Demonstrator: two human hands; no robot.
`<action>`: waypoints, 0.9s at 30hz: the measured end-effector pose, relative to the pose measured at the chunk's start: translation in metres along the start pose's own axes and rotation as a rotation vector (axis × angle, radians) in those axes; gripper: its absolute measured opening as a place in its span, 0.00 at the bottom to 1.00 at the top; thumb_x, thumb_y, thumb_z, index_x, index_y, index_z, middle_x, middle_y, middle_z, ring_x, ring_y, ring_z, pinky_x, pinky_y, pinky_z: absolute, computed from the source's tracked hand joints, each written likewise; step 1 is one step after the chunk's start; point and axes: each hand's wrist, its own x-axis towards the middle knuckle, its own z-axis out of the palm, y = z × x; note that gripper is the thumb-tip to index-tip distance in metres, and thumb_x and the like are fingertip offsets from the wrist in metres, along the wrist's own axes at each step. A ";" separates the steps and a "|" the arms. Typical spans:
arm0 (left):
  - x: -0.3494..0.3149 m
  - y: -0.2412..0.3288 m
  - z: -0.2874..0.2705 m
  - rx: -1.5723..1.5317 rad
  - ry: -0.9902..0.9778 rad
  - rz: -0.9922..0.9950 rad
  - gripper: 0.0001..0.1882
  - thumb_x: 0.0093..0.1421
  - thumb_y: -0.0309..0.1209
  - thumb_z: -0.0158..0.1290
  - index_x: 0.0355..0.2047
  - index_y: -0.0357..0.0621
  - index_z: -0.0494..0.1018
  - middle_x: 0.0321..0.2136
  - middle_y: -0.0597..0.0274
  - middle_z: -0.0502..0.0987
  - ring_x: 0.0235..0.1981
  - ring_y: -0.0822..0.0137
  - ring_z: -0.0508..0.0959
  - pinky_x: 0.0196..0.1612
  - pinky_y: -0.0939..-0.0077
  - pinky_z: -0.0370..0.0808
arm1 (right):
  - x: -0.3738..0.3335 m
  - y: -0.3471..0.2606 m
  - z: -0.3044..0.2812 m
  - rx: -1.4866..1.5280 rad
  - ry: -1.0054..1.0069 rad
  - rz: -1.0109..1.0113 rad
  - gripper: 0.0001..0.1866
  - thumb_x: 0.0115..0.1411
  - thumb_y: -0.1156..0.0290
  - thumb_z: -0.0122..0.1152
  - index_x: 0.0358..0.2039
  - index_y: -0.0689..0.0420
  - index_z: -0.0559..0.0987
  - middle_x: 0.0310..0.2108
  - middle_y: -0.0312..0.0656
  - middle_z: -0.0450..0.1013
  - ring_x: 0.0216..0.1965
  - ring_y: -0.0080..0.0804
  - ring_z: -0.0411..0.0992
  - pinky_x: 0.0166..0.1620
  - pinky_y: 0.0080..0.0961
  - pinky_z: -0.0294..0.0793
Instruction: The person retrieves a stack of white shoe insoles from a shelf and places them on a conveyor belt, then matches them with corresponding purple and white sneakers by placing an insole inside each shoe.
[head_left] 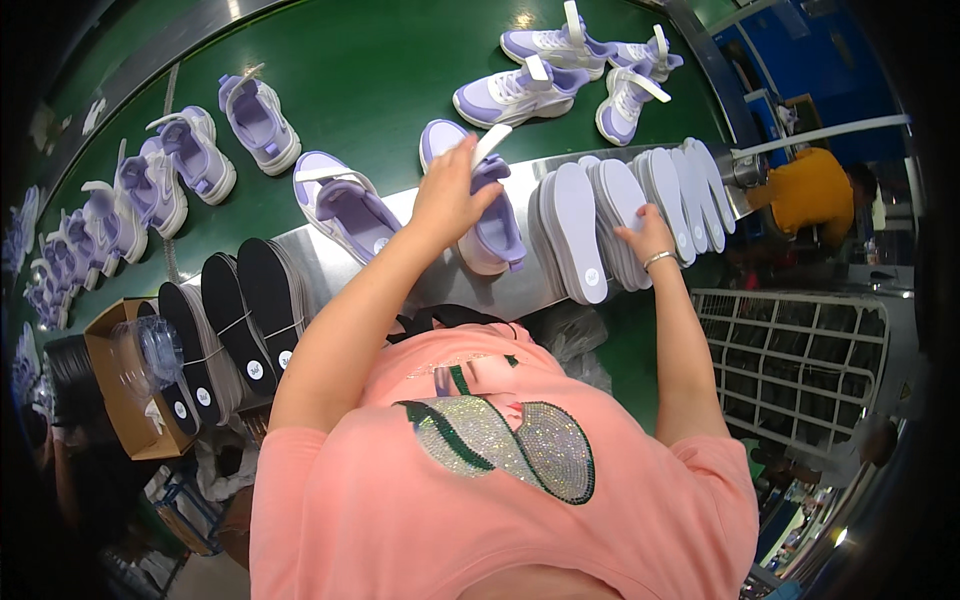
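My left hand (450, 200) is closed on a lilac-and-white sneaker (493, 235), gripping it near its raised white strap. The shoe stands upright at the metal edge of the table, its opening toward me. To the right, my right hand (648, 236) has its thumb and fingers closed on the edge of a light lilac insole (620, 190) at the top of a stack. Another stack of light insoles (575, 235) lies between the hands. Left of the held shoe sits a second lilac sneaker (350, 210), partly behind my left forearm.
Several lilac sneakers line the green table (340, 80) at left; a group of sneakers (520, 95) stands far right. Black insole stacks (235, 315) and a cardboard box (125, 400) are near left. At right are a white wire rack (800, 345) and a person in yellow (812, 195).
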 end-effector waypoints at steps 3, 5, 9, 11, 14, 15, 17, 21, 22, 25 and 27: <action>0.013 0.007 -0.003 -0.095 -0.172 -0.313 0.23 0.49 0.38 0.52 0.40 0.36 0.63 0.30 0.41 0.72 0.33 0.44 0.72 0.38 0.61 0.68 | -0.015 -0.015 -0.027 -0.019 0.110 -0.036 0.23 0.40 0.57 0.65 0.31 0.58 0.67 0.33 0.48 0.69 0.35 0.46 0.68 0.38 0.34 0.67; 0.007 0.002 0.007 -0.057 0.009 -0.327 0.17 0.49 0.36 0.51 0.34 0.37 0.63 0.23 0.41 0.73 0.27 0.41 0.72 0.32 0.56 0.68 | -0.026 -0.026 -0.040 0.445 -0.048 -0.088 0.17 0.45 0.61 0.61 0.28 0.59 0.70 0.24 0.42 0.69 0.25 0.35 0.69 0.30 0.25 0.68; 0.000 0.005 0.009 -0.044 0.015 -0.427 0.17 0.49 0.36 0.51 0.33 0.36 0.63 0.25 0.38 0.72 0.28 0.41 0.72 0.33 0.55 0.68 | -0.070 -0.098 -0.073 1.078 -0.826 0.004 0.09 0.50 0.66 0.55 0.22 0.59 0.74 0.17 0.34 0.68 0.18 0.21 0.66 0.21 0.16 0.63; -0.003 0.010 0.009 -0.048 0.002 -0.410 0.16 0.49 0.35 0.51 0.33 0.36 0.63 0.25 0.38 0.72 0.29 0.41 0.72 0.33 0.56 0.68 | -0.070 -0.120 -0.057 0.795 -0.910 -0.086 0.11 0.48 0.64 0.56 0.20 0.59 0.75 0.16 0.37 0.69 0.18 0.24 0.67 0.23 0.19 0.65; -0.010 0.018 0.005 -0.085 -0.014 -0.389 0.15 0.50 0.33 0.50 0.32 0.35 0.62 0.24 0.39 0.72 0.29 0.41 0.72 0.32 0.56 0.68 | -0.062 -0.148 -0.023 0.239 -0.550 -0.485 0.11 0.46 0.63 0.53 0.19 0.58 0.76 0.22 0.43 0.71 0.21 0.34 0.69 0.27 0.25 0.67; -0.011 0.016 0.005 -0.073 -0.004 -0.360 0.14 0.50 0.32 0.49 0.32 0.35 0.62 0.24 0.39 0.72 0.27 0.41 0.72 0.31 0.55 0.68 | -0.065 -0.162 -0.014 0.088 -0.408 -0.559 0.11 0.46 0.63 0.52 0.20 0.58 0.77 0.24 0.44 0.71 0.24 0.36 0.70 0.29 0.27 0.67; -0.014 0.011 0.009 -0.053 0.003 -0.299 0.13 0.51 0.31 0.48 0.32 0.34 0.60 0.22 0.39 0.72 0.25 0.43 0.73 0.29 0.54 0.69 | -0.068 -0.175 -0.007 -0.122 -0.224 -0.651 0.11 0.46 0.63 0.51 0.21 0.57 0.77 0.27 0.44 0.71 0.28 0.39 0.70 0.34 0.32 0.67; -0.013 0.006 0.009 -0.026 0.028 -0.361 0.12 0.52 0.29 0.46 0.32 0.34 0.59 0.21 0.40 0.72 0.25 0.43 0.73 0.28 0.54 0.69 | -0.070 -0.170 -0.013 -0.234 -0.150 -0.706 0.11 0.46 0.63 0.51 0.26 0.56 0.76 0.29 0.44 0.71 0.33 0.40 0.70 0.39 0.37 0.66; -0.013 0.008 0.009 -0.033 0.028 -0.374 0.11 0.52 0.28 0.46 0.33 0.34 0.59 0.22 0.40 0.72 0.25 0.43 0.73 0.28 0.54 0.69 | -0.073 -0.160 -0.020 -0.230 -0.157 -0.700 0.12 0.46 0.63 0.51 0.28 0.56 0.76 0.29 0.44 0.71 0.33 0.40 0.70 0.39 0.37 0.66; -0.013 0.011 0.008 -0.040 0.019 -0.397 0.11 0.52 0.28 0.46 0.33 0.34 0.59 0.22 0.40 0.72 0.25 0.43 0.73 0.28 0.54 0.69 | -0.074 -0.148 -0.049 -0.254 -0.327 -0.653 0.11 0.45 0.65 0.52 0.27 0.56 0.75 0.26 0.45 0.71 0.31 0.41 0.71 0.35 0.37 0.69; -0.013 0.011 0.010 -0.042 0.008 -0.396 0.11 0.52 0.28 0.46 0.33 0.34 0.59 0.22 0.40 0.72 0.25 0.43 0.73 0.29 0.54 0.69 | -0.074 -0.148 -0.053 -0.281 -0.341 -0.689 0.10 0.45 0.66 0.52 0.25 0.57 0.75 0.25 0.46 0.71 0.29 0.42 0.71 0.32 0.35 0.70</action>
